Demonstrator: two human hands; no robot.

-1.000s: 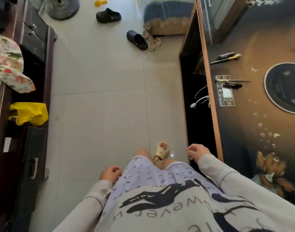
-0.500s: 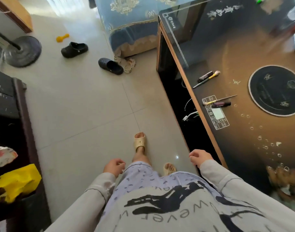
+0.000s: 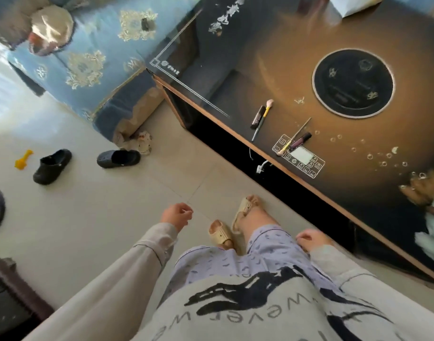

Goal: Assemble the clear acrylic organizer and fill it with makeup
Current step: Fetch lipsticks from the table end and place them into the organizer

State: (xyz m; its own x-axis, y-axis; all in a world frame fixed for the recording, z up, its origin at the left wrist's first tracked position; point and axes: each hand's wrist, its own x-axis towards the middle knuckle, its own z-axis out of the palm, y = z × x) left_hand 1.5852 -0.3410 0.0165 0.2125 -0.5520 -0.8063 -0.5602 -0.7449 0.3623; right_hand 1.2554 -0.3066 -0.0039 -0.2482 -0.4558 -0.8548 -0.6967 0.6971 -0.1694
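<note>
Plainly, the makeup brushes (image 3: 295, 136) lay slantwise beside the control panel (image 3: 300, 156) on the worktop (image 3: 260, 70), ahead-right of both loosely curled, empty hands, the right hand (image 3: 309, 238) nearer than the left hand (image 3: 176, 215).

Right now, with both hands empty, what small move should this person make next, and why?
Probably step up to the table and reach the right hand toward the dark purple tube near its edge. Both hands hold nothing, the left hand too, and the makeup lies loose there; no organizer is in view.
</note>
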